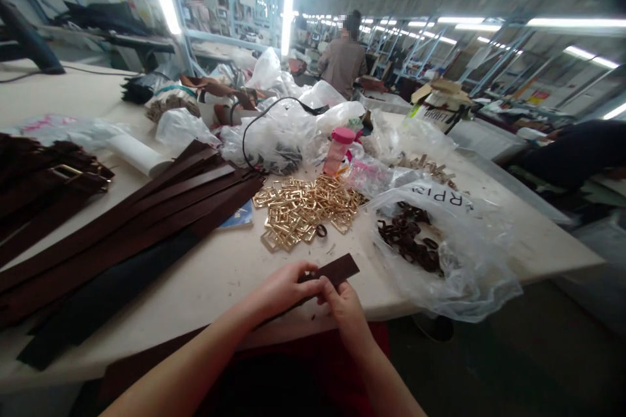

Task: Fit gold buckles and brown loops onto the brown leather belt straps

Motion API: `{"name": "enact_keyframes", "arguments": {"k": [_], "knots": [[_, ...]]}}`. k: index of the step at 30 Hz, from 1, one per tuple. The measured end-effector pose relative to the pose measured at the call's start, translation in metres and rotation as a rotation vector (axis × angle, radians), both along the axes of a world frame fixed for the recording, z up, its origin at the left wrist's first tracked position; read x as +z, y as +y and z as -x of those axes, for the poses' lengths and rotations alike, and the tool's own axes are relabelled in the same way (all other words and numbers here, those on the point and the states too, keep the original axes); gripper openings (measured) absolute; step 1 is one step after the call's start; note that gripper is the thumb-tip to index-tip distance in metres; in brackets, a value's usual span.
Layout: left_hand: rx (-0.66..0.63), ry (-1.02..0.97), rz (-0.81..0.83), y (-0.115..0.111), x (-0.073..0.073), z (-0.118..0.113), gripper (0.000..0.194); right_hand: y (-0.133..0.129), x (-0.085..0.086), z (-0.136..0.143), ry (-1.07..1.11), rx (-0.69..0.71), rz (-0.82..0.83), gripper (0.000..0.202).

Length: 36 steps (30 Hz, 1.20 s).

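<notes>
Both hands grip one dark brown leather strap [341, 269] over the table's front edge. My left hand [288, 283] is closed around it, thumb on top, and my right hand [342, 303] pinches it nearer its end. From my hands the strap runs down to the left, partly hidden behind my left forearm. Just beyond lies a pile of gold metal buckles [308, 208], with a small dark leather loop [321, 231] at its near edge. A clear plastic bag [469, 254] to the right holds many brown leather loops [413, 237].
Stacked brown straps [122, 241] cover the left of the table [235, 280]. Behind the buckles stand a pink-lidded jar [336, 151] and crumpled plastic bags [283, 126]. A white roll [139, 156] lies at left. Another person [343, 58] is farther back.
</notes>
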<state>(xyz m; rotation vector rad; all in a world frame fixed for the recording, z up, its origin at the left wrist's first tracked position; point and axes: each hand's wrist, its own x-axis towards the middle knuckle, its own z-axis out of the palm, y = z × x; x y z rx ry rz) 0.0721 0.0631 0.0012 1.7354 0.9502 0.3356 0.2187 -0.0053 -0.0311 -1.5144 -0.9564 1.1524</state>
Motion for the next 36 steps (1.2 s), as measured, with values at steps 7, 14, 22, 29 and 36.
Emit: {"name": "enact_keyframes", "arguments": {"k": [7, 14, 22, 29, 36], "knots": [[0.125, 0.138, -0.054, 0.011, -0.007, -0.002, 0.027, 0.058, -0.003, -0.066, -0.709, -0.103, -0.197, 0.033], [0.17, 0.137, -0.023, 0.014, -0.006, 0.0, 0.022, 0.116, -0.002, -0.075, -1.109, 0.138, -0.049, 0.015], [0.187, 0.069, 0.037, 0.016, -0.006, 0.006, 0.028, 0.067, 0.013, -0.075, -1.177, 0.315, 0.105, 0.026], [0.202, 0.042, 0.008, 0.008, 0.013, 0.016, 0.034, 0.08, 0.023, -0.082, -1.026, 0.447, 0.062, 0.033], [0.195, 0.113, -0.08, -0.003, 0.006, 0.016, 0.023, 0.063, 0.018, -0.081, -0.849, 0.338, -0.024, 0.016]]}}
